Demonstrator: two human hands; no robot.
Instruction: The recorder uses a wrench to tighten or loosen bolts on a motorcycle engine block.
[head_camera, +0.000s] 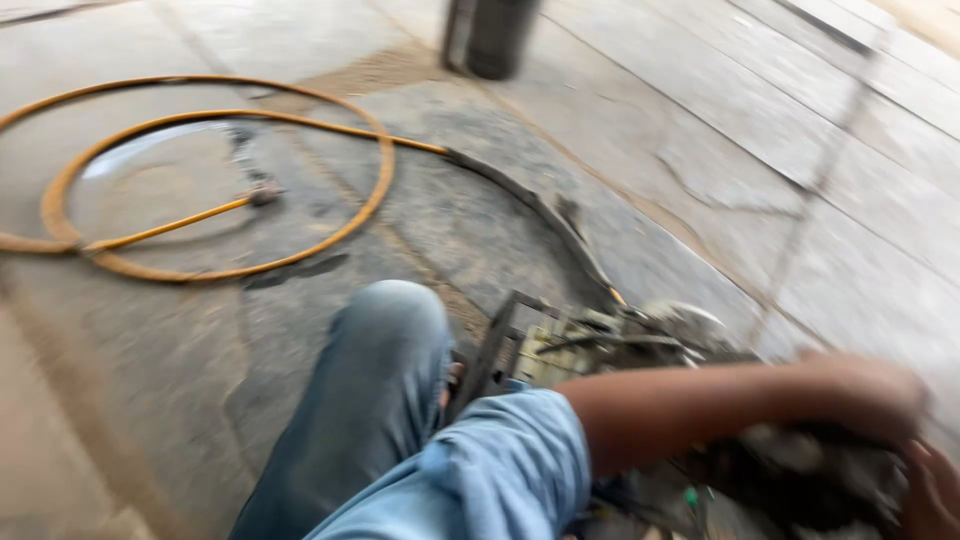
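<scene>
left hand (865, 400), at the end of a forearm crossing low right, lies on a dark grimy machine part (800, 475), its fingers too blurred to tell their set; only an edge of the right hand (935, 495) shows at the corner, touching that same part. beyond the blue-jeaned knee (385, 350), an orange hose (215, 190) coils on the concrete floor (700, 130) near a dark cylinder (490, 35).

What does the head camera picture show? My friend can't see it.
A person's left hand and right hand grip a dirty machine part low on a concrete floor. An orange hose lies coiled beyond their knee.
</scene>
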